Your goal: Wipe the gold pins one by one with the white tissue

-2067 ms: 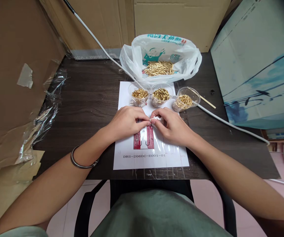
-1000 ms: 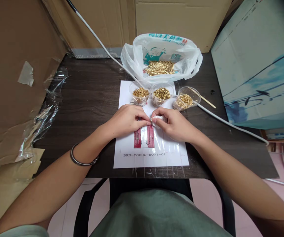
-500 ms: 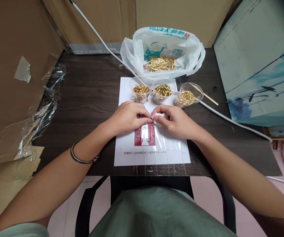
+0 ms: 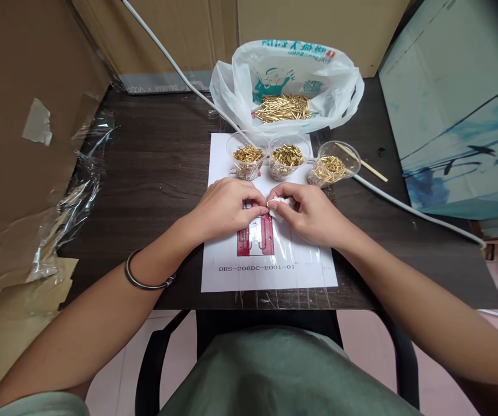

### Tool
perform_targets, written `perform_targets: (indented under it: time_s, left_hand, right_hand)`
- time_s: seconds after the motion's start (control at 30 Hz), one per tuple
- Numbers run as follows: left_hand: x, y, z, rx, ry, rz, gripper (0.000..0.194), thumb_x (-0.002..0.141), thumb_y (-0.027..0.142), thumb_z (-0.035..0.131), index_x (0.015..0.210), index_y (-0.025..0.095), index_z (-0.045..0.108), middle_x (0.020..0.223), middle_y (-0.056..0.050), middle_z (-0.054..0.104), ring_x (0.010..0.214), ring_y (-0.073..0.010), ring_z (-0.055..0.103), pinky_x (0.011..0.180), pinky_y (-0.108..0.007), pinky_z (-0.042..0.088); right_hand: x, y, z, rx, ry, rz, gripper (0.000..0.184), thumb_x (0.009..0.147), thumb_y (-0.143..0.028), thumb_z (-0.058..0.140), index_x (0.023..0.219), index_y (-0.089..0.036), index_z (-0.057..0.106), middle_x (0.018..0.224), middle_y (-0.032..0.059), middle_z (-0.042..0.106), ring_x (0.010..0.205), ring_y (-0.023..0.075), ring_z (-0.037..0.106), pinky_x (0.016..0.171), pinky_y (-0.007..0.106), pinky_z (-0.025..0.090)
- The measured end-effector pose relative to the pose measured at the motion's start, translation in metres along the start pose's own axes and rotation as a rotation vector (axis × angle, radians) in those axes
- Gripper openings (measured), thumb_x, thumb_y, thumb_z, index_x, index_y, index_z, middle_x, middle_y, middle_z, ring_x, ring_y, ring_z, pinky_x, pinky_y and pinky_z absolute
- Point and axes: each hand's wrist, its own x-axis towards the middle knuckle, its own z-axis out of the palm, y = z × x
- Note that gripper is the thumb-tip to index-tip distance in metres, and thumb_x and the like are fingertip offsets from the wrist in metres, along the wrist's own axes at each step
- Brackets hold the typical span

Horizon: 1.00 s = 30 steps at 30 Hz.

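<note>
My left hand [image 4: 225,207] and my right hand [image 4: 305,211] meet fingertip to fingertip over a white printed sheet [image 4: 231,271] on the dark table [image 4: 153,167]. The right hand's fingers are closed round a small white part [image 4: 280,203]. The left hand is pinched against that part; what it pinches is too small to make out. Just below the hands lies a red drawing [image 4: 255,242] on the sheet. Three clear cups of gold pins [image 4: 248,160] [image 4: 287,158] [image 4: 331,166] stand right behind the hands.
A white plastic bag [image 4: 249,86] holding more gold pins [image 4: 283,107] lies at the back. A white cable [image 4: 405,208] crosses the table to the right, beside a thin wooden stick [image 4: 368,169]. Cardboard [image 4: 23,115] and crumpled film [image 4: 71,208] stand at left, a blue-printed box [image 4: 461,110] at right.
Both hands stay pinched together on the white part with only slight finger movement. The view has tilted a little, so everything sits slightly higher in the picture.
</note>
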Motion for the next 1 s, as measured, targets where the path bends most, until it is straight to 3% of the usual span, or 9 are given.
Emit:
perform_targets:
  time_s: [1.0]
  left_hand:
    - [0.0,0.001,0.001,0.05,0.008,-0.053,0.014,0.081,0.027,0.063,0.08,0.02,0.076,0.08,-0.002,0.072,0.073,-0.0165,0.061,0.068,-0.03,0.042]
  right_hand:
    - [-0.005,0.002,0.013,-0.062,0.14,-0.028,0.018,0.089,-0.028,0.053,0.093,-0.015,0.064,0.084,0.005,0.066,0.065,0.0133,0.048,0.064,0.029,0.035]
